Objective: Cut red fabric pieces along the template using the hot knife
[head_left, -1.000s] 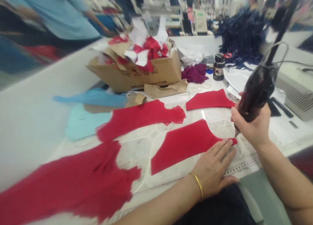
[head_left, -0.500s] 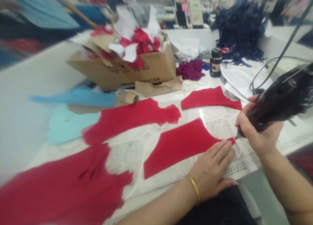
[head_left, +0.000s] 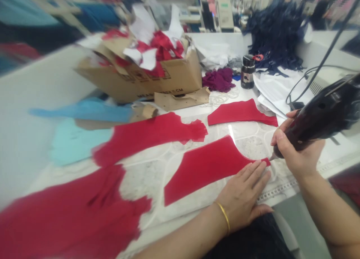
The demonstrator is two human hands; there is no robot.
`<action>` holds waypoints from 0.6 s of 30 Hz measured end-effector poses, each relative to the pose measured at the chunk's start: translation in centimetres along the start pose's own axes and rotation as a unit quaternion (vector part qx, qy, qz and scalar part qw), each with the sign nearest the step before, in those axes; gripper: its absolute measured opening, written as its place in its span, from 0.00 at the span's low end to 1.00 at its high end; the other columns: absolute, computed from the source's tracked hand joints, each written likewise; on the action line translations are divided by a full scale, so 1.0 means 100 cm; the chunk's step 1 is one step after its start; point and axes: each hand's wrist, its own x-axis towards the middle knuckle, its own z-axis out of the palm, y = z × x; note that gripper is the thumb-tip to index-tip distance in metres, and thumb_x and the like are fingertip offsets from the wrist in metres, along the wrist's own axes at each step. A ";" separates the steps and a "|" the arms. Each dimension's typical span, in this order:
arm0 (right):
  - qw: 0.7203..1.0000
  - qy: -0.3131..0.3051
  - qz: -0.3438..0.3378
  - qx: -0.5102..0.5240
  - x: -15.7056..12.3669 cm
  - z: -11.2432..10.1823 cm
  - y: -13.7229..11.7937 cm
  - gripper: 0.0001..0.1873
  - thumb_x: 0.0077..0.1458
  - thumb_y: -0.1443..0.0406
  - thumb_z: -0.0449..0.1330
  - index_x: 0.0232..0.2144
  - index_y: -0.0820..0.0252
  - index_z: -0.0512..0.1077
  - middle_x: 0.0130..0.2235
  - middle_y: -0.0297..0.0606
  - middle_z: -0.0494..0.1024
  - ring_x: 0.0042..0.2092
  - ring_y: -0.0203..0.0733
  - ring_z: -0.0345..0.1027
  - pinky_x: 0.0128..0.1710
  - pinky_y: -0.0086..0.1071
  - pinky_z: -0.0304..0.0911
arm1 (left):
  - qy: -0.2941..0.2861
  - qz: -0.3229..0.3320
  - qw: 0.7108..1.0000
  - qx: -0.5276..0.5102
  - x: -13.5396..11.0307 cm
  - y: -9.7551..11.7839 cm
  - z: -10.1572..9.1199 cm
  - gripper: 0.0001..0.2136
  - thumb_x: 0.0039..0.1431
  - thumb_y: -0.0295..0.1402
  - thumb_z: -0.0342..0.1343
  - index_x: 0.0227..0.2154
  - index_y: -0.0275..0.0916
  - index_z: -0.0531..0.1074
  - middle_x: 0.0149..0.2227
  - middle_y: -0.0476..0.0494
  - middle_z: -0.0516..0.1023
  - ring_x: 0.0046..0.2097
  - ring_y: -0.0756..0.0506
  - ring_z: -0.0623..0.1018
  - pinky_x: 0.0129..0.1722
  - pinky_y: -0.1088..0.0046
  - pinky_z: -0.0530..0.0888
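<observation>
My left hand (head_left: 247,191) lies flat, fingers stretched, over the narrow right end of a cut red fabric piece (head_left: 205,169). A yellow bangle circles that wrist. Wrapped round a black corded power tool (head_left: 315,120) is my right hand (head_left: 298,150); the tool's thin tip points down by the fabric's narrow end, just beyond my left fingertips. I cannot tell whether the tip touches the cloth. Behind lies a similar red piece (head_left: 239,112). Further left are another red piece (head_left: 143,137) and a large red fabric pile (head_left: 75,210) with ragged edges.
A cardboard box (head_left: 174,77) full of red and white scraps stands at the back. Near it are purple cloth (head_left: 218,80), a dark bottle (head_left: 248,72), white paper (head_left: 278,88) and a navy fabric heap (head_left: 277,38). A measuring tape (head_left: 277,190) runs along the front edge.
Both hands, the tool and the red pieces keep almost the same places. The view has shifted slightly, and the person in light blue at the upper left has moved partly out of view.
</observation>
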 end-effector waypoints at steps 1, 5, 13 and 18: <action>1.000 0.007 0.002 0.002 0.000 0.001 0.000 0.10 0.54 0.64 0.66 0.38 0.55 0.70 0.28 0.32 0.73 0.29 0.42 0.73 0.37 0.44 0.74 | -0.002 -0.002 1.000 -0.001 0.000 0.000 0.000 0.36 0.70 0.57 0.43 0.64 0.27 0.63 0.67 0.24 0.63 0.70 0.31 0.62 0.68 0.53 0.65; 1.000 0.005 0.009 0.012 -0.002 0.003 0.002 0.11 0.54 0.63 0.66 0.38 0.55 0.69 0.25 0.30 0.72 0.26 0.41 0.70 0.32 0.41 0.73 | -0.013 -0.004 1.000 -0.002 0.000 0.000 0.000 0.36 0.71 0.56 0.42 0.65 0.27 0.61 0.68 0.24 0.63 0.71 0.32 0.61 0.68 0.53 0.65; 0.999 0.018 0.041 0.029 -0.006 0.003 0.007 0.13 0.53 0.65 0.67 0.40 0.55 0.70 0.28 0.30 0.73 0.29 0.41 0.72 0.32 0.40 0.74 | -0.009 -0.006 1.000 -0.004 -0.001 0.002 -0.004 0.37 0.70 0.57 0.42 0.66 0.27 0.61 0.68 0.25 0.63 0.70 0.32 0.62 0.68 0.52 0.64; 0.997 0.024 0.018 0.068 0.002 0.005 0.007 0.12 0.54 0.64 0.66 0.40 0.55 0.70 0.27 0.31 0.73 0.30 0.44 0.74 0.33 0.41 0.73 | 0.019 -0.034 0.998 0.059 -0.015 -0.014 -0.024 0.34 0.73 0.54 0.38 0.64 0.28 0.64 0.65 0.28 0.68 0.68 0.33 0.67 0.66 0.55 0.68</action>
